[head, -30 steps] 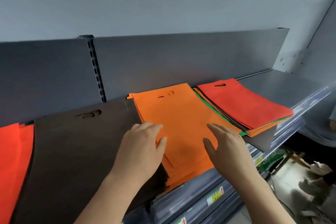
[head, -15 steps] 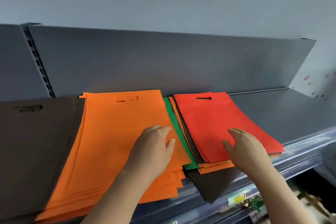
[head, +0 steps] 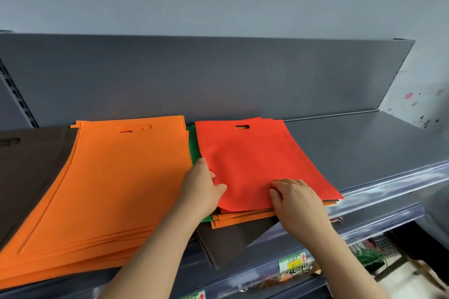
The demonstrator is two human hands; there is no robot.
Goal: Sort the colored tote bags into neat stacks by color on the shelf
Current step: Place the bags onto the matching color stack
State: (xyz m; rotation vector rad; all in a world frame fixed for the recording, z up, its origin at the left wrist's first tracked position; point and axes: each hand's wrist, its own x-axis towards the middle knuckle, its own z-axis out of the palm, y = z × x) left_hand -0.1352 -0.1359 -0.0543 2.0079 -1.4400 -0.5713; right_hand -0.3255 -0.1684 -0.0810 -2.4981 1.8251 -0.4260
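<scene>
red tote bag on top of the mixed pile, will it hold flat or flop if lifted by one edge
Probably floppy: the red tote bag is a thin sheet with faint ripples near the left hand. Likely very light, being thin flat fabric. It may slide easily off the orange bags below.

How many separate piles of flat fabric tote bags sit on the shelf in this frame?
3: a dark brown pile at far left, a neat orange stack in the middle, and a mixed pile topped by a red bag at right. More may lie off-frame.
</scene>
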